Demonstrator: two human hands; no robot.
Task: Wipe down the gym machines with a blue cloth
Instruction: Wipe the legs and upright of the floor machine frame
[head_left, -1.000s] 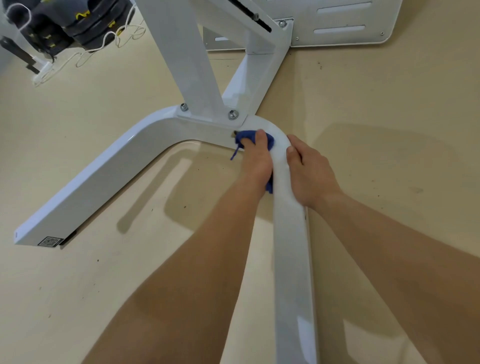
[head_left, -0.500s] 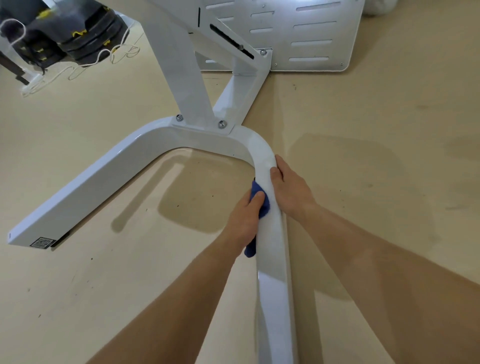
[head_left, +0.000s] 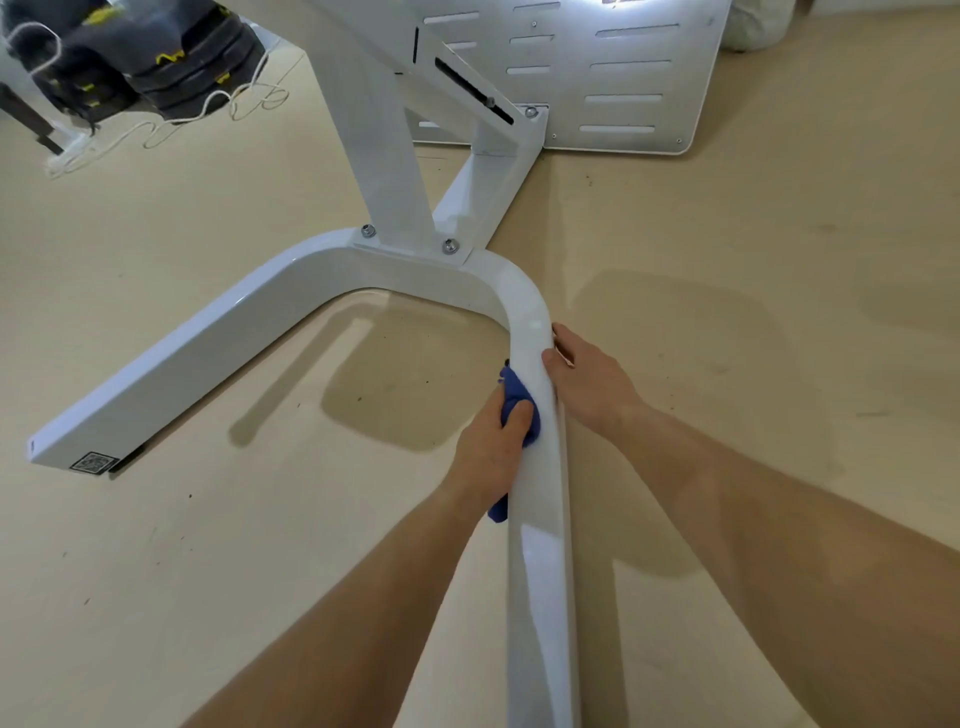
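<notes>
Left hand (head_left: 493, 447) has the blue cloth (head_left: 517, 400) wadded in the palm, thumb over it, pressing it onto the left face of the near leg (head_left: 540, 545) of the white machine base (head_left: 322, 265). One cloth tail sticks out past the fingers, another hangs below the heel of the hand. Right hand (head_left: 592, 384) is on the right side of the same leg, just past the cloth: thumb hooked over the top, fingers down the right side, so it clasps the tube. Reads as bracing only.

Handling, my read:
- Cloth is soft, light and limp. It will bunch and skate on glossy paint unless palm pressure stays on. Best held as a wad in the palm, not pinched by a corner.
- Frame is stiff, heavy and bolted. It shouldn't shift under wiping, so a light brace is enough.

Orientation:
- The base is a U. Left leg (head_left: 182, 374) runs from the far bend out to near-left and ends in a flat cap with a QR sticker (head_left: 93, 461).
- Far crosspiece carries the upright post (head_left: 384, 171) on two bolts (head_left: 450, 246).
- The leg I'm on has its long axis near-to-far and curves left at the far end.
- Cloth lies lengthwise along that leg, so strokes should follow the same axis.
</notes>
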